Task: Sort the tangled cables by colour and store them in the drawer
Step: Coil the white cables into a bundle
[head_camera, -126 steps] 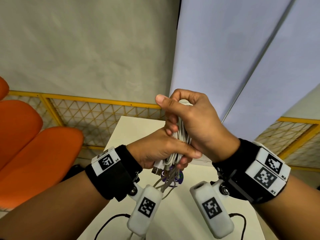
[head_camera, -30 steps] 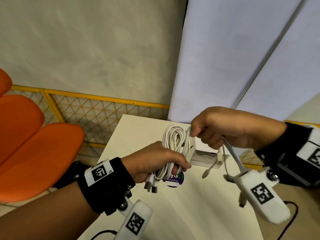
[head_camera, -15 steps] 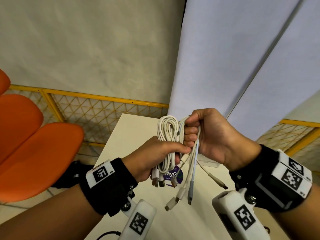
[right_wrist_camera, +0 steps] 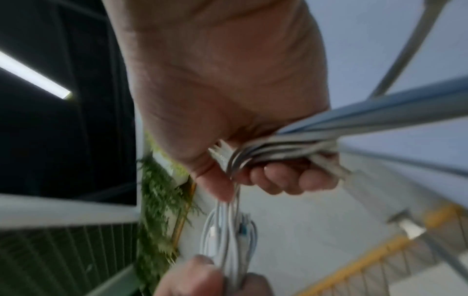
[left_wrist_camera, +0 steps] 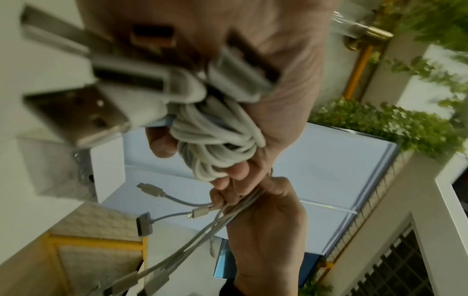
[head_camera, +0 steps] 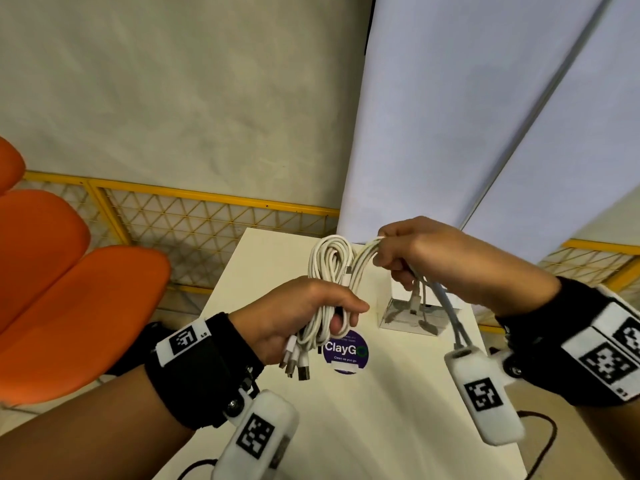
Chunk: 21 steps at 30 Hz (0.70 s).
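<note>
Above the table, right hand seemingly farther right than before

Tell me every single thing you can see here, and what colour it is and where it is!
cable bundle: one, white, held above the table
table: one, cream, under the hands
round sticker: one, purple, on the table
clear box: one, see-through, on the table's far side
chairs: orange, at the left
mesh fence: yellow, behind the table
wrist cameras: two, white, under the wrists
left hand: grips the coil
right hand: grips loose strands
</note>
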Tool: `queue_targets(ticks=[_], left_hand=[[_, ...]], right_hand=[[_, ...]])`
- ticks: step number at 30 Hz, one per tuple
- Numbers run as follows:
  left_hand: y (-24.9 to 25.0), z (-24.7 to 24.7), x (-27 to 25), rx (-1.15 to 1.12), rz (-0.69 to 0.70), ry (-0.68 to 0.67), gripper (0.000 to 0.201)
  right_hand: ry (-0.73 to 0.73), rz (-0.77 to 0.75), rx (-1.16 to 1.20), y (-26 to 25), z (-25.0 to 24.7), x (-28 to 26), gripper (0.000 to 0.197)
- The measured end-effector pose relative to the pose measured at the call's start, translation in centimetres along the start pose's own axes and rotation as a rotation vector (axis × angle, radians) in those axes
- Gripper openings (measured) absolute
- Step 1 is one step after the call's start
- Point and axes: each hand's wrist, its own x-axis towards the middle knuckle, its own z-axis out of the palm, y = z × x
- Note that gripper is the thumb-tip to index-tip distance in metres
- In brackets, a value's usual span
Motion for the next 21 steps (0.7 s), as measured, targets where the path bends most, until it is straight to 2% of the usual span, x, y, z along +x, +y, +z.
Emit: queue_targets(ticks=[1, 2, 5, 7, 8, 9, 11, 14, 16, 19, 21], left_hand=[[-0.1, -0.1, 0.1, -0.041, -0.029, -0.029, 0.022], [-0.2, -0.1, 0.1, -0.080, -0.055, -0.058, 0.025], [-0.4, -0.1, 0.1, -0.132, -0.110, -0.144, 0.037], [-0.4, 0.1, -0.1, -0.138, -0.118, -0.215, 0.034], [-0.3, 0.2, -0.2, -0.144, -0.115, -0.251, 0.029], [-0.2, 0.4, -0.4, -0.148, -0.112, -0.284, 0.023], [0.0, 0.9, -0.8, -0.142, -0.114, -0.335, 0.015], [0.3, 1.4, -1.3, -0.089, -0.126, -0.395, 0.012], [0.3, 1.6, -1.5, -0.047, -0.132, -0.413, 0.012], [0.1, 1.8, -1.5, -0.043, -0.119, -0.406, 0.014], [0.0, 1.9, -1.3, -0.042, -0.105, -0.373, 0.033]], right_hand=[[0.001, -0.048, -0.166, -0.1, -0.1, -0.3, 0.014], [0.006, -0.123, -0.339, -0.3, -0.1, -0.6, 0.020], [0.044, -0.402, -0.852, -0.2, 0.5, -1.1, 0.070], [0.098, -0.534, -1.205, -0.1, 1.2, -1.1, 0.087], [0.122, -0.590, -1.325, -0.1, 1.5, -1.0, 0.087], [0.135, -0.658, -1.393, 0.0, 1.7, -0.9, 0.081], [0.134, -0.843, -1.434, -0.1, 1.7, -0.7, 0.056], [0.046, -1.064, -1.380, -0.1, 1.6, -0.3, 0.021], [-0.012, -1.106, -1.331, -0.2, 1.5, -0.2, 0.012], [-0.056, -1.058, -1.345, -0.1, 1.4, -0.1, 0.013], [-0.074, -1.031, -1.374, 0.0, 1.3, 0.0, 0.014]])
